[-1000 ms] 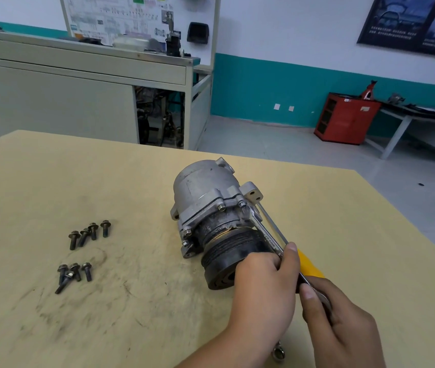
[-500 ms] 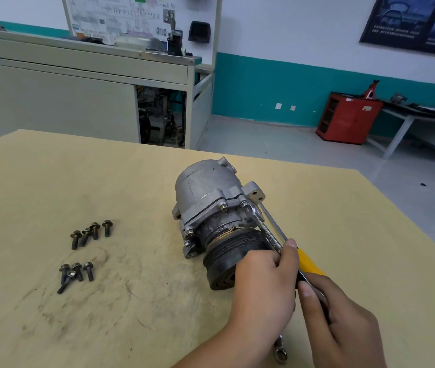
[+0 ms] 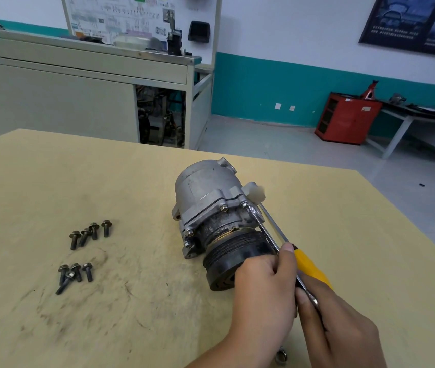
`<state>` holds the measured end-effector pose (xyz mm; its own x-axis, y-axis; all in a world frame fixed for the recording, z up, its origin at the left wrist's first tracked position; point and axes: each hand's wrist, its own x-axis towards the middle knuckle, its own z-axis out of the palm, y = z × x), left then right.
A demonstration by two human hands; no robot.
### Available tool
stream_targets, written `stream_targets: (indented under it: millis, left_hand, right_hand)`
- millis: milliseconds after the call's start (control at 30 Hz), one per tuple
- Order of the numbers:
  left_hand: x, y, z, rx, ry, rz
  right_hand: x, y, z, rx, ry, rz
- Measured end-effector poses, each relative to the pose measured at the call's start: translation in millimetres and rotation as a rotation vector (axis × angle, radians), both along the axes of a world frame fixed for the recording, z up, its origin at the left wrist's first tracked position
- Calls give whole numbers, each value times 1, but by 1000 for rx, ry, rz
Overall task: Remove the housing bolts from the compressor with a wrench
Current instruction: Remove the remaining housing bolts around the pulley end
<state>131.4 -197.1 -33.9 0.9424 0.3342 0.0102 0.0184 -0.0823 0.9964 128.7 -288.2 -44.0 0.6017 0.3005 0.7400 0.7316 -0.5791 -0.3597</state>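
Gripping wrench (image 3: 262, 231) in right hand (image 3: 343, 325), head on bolt (image 3: 244, 205) of compressor (image 3: 203, 192). Clasping pulley (image 3: 227, 258) in left hand (image 3: 264, 290) (loose bolts (image 3: 89, 232) toward left edge of table (image 3: 78, 168)).

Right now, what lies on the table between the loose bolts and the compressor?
Nothing: in the head view, the stretch of table between the loose bolts and the compressor is bare, apart from dark smudges.

Walls (image 3: 290, 22): white above a teal band (image 3: 264, 88), two sockets (image 3: 285, 107) low down.
Floor (image 3: 290, 144): pale grey, smooth.
Tabletop (image 3: 52, 181): yellowish board, smudged dark.
Left rear: grey cabinet bench (image 3: 52, 102), diagram board (image 3: 121, 17) above.
Right rear: red cabinet (image 3: 346, 118), grey table (image 3: 399, 135), dark poster (image 3: 410, 22).
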Motion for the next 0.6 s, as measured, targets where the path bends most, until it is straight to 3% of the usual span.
stream_targets:
  millis: [267,367,467,600]
  left_hand:
    - [3,-1,-1,-29,-24,-33]
    - [2,-5,-1,-116,-23,-27]
    - [1,-9,1,-224,-19,1]
    - [0,-12,4,-306,-6,31]
  right_hand:
    - [9,-5,6,-194,-164,-28]
    - [9,-12,7,-203,-134,-19]
    - [-3,-12,12,-71,69,11]
    - [-13,-10,22,177,603,37]
